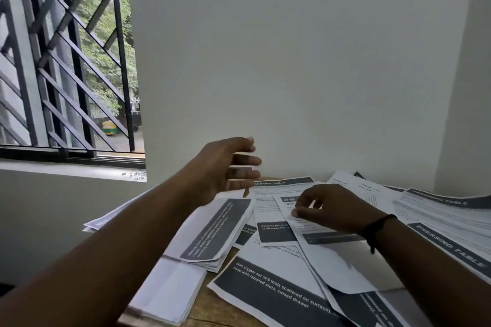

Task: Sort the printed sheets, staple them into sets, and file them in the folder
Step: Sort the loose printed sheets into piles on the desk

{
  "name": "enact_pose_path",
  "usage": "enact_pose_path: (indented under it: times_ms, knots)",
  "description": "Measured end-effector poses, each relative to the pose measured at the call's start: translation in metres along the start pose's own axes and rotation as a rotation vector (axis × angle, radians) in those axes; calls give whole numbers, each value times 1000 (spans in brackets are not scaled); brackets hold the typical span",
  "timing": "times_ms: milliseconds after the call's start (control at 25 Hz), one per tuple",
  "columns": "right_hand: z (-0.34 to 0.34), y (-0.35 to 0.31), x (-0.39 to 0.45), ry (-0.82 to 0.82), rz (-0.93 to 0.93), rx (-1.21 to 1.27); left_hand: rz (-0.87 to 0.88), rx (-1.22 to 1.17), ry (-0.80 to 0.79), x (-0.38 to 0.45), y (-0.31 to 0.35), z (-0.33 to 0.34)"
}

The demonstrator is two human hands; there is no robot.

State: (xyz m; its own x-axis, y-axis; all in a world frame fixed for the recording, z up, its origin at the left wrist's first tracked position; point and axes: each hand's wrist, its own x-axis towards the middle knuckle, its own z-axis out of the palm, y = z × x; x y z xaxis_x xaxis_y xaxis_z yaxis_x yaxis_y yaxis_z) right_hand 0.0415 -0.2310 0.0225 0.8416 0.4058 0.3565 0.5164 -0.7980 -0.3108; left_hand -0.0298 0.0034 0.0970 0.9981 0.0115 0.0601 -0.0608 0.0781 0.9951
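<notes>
**Loose printed sheets across a wooden table, one pinched by the right hand**

Nearest, a white printed sheet with a dark grey band of white text about a nail clipper set (268,291) lies flat at the near edge of the brown wooden table (210,308). Just to its left sits a thick stack of white paper (172,292), hanging slightly over the table's near left corner. A folded bundle of white sheets with a dark grey text panel (212,233) rests on the far end of that stack.

At the right, a pile of white sheets headed "DRESSING TABLE" in dark grey bands (449,236) runs from near to far along the table's right side, partly under the right forearm, which wears a black cord bracelet (376,228).

Farther in, the right hand (329,210) has its thumb and fingers curled, pinching the left edge of a white sheet numbered 2748 (300,218), which lies on top of other overlapping sheets in the middle. The left hand (228,167) hovers above the papers, fingers spread and straight, holding nothing.

Beyond it a white sheet titled "DRESSING TABLE" (279,184) lies by the plain white wall (292,61). At far left is a window with a black diagonal metal grille (61,61)
</notes>
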Motion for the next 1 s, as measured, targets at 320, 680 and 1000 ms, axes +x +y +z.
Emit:
enact_pose_path:
  times_ms: [320, 680, 1000]
  knots:
    - [7, -2, 0, -82, 5, 28, -298, -256, 75, 110, -109, -30]
    - [30, -50, 4, -365, -122, -335, -317, -266, 161, 120, -119, -34]
    - [61, -52, -11, 14, -218, -523, -284, -249, 151, 117, -117, -30]
